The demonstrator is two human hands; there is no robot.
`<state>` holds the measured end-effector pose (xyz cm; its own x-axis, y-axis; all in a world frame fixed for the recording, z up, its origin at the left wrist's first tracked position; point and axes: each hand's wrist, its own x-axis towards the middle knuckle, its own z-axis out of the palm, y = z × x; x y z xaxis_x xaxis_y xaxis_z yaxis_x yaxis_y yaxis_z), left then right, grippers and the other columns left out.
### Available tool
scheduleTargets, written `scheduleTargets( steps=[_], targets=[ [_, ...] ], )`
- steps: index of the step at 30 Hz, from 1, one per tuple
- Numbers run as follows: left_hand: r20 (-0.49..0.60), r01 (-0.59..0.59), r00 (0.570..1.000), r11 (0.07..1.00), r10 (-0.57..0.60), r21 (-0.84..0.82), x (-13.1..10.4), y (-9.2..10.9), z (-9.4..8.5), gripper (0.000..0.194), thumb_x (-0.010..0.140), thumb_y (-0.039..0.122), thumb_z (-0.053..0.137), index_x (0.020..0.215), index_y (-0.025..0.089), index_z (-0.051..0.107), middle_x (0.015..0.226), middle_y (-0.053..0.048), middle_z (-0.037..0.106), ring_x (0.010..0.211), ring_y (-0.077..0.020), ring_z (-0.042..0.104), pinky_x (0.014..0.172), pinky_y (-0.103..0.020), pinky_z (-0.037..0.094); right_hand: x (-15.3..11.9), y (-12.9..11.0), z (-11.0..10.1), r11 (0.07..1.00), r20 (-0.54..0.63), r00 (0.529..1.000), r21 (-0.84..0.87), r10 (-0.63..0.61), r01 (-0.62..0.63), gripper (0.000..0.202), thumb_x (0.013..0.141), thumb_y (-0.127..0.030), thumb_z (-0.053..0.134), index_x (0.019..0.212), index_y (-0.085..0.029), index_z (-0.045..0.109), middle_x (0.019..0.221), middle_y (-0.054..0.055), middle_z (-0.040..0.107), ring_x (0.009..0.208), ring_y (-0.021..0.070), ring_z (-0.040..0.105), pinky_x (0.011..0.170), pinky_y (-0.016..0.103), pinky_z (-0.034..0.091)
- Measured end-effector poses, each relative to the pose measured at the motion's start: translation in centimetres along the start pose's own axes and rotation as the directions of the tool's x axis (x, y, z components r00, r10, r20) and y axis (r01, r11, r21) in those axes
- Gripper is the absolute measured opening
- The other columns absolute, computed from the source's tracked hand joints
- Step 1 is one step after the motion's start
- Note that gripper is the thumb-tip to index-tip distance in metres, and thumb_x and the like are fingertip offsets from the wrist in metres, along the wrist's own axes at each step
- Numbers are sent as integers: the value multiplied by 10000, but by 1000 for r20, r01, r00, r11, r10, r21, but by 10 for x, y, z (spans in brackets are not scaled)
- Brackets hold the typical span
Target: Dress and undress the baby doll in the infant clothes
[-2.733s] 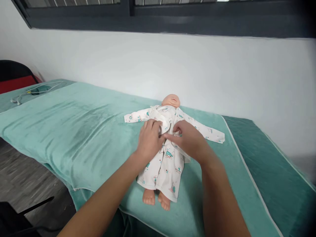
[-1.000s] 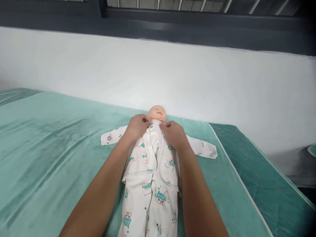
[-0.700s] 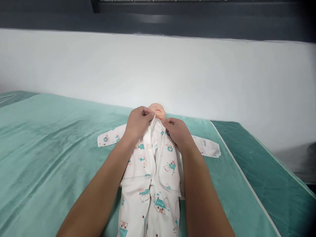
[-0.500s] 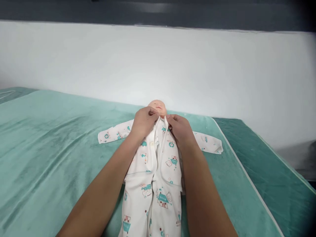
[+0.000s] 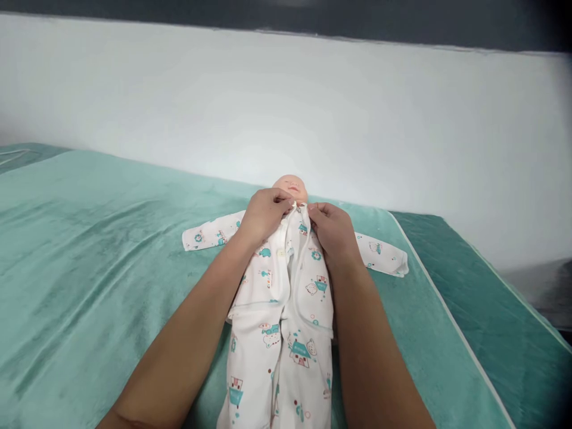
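A baby doll (image 5: 292, 183) lies on its back, dressed in a white printed jacket (image 5: 319, 286) and matching trousers (image 5: 299, 369). Its sleeves stretch out to both sides. At the neck, my left hand (image 5: 267, 213) pinches the left front edge of the jacket near the collar. My right hand (image 5: 334, 229) pinches the opposite front edge. The two edges lie close together at the top and part lower down. A pale button (image 5: 281, 253) shows on the left edge. My fingers hide part of the collar and the doll's chin.
Under the doll spreads a light green plush blanket (image 5: 111, 238) with wrinkles on the left. A darker green cover (image 5: 473, 286) lies along the right side. Behind stands a white wall (image 5: 286, 107) with a dark band (image 5: 286, 15) above it.
The view has shifted slightly, so the doll sits a little farther right and higher. Both hands keep their pinch at the collar, with the jacket's front edges still held.
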<state>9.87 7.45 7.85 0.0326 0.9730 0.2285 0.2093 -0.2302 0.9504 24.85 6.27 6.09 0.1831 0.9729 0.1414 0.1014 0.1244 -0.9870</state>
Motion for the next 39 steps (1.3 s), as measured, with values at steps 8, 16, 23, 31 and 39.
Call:
scheduleTargets(
  steps=[8, 16, 23, 31, 39],
  targets=[
    [26, 15, 1000, 998, -13, -66, 0, 0, 0, 68, 778, 187, 650, 767, 146, 703, 790, -41, 716, 712, -141, 611, 695, -273, 445, -2, -2, 5, 993, 2, 996, -76, -86, 86, 201, 782, -379, 635, 818, -186, 676, 816, 36, 701, 709, 166, 598, 689, 304, 470],
    [65, 83, 995, 973, -71, -216, 0, 0, 0, 28, 756, 145, 678, 741, 144, 654, 756, -39, 695, 688, -135, 604, 707, -286, 465, -4, -3, 5, 978, 58, 986, -127, -157, 163, 194, 797, -363, 636, 830, -179, 684, 905, 47, 735, 806, 185, 642, 766, 320, 489],
    [72, 48, 997, 987, -37, -150, 1, -5, -1, 47, 802, 178, 649, 768, 156, 625, 754, -33, 682, 690, -135, 602, 702, -282, 458, -9, -11, 4, 961, 132, 977, -200, -167, 191, 163, 807, -333, 629, 813, -190, 708, 912, 45, 739, 858, 203, 652, 824, 348, 484],
    [71, 42, 997, 998, -38, -50, 2, -6, -1, 118, 803, 280, 670, 802, 178, 612, 812, -43, 698, 759, -167, 635, 711, -295, 471, -14, -17, 5, 945, 181, 961, -218, -207, 244, 84, 778, -277, 659, 742, -222, 710, 1018, 29, 714, 998, 205, 641, 920, 362, 478],
    [76, 107, 993, 976, -94, -188, -3, 0, -1, 66, 776, 140, 633, 829, 174, 613, 714, -14, 648, 650, -136, 592, 642, -270, 448, -16, -10, 2, 951, 165, 957, -159, -240, 266, 83, 794, -264, 679, 771, -233, 752, 1030, 32, 715, 1028, 197, 657, 980, 369, 485]
  ],
)
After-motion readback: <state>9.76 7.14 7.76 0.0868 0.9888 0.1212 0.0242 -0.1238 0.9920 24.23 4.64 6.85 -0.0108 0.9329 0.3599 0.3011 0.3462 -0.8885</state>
